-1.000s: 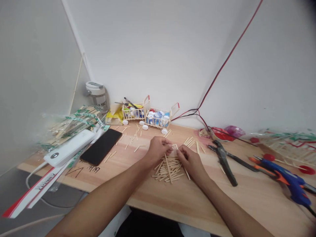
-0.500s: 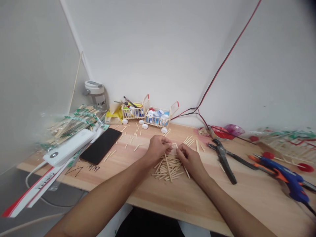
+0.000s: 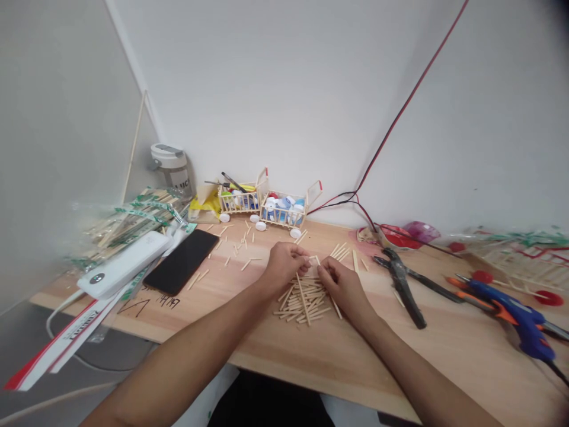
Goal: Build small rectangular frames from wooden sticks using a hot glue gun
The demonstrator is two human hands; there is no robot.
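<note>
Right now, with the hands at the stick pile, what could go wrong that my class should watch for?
The thin stick piece pinched between the left hand and right hand could slip and get lost in the pile of loose sticks close by.
The glue gun lies with its tip near a red disc; if hot, which I cannot tell, it might mark it.
The red-and-white strip sticks out past the edge of the table, so a passing arm might knock it.
</note>
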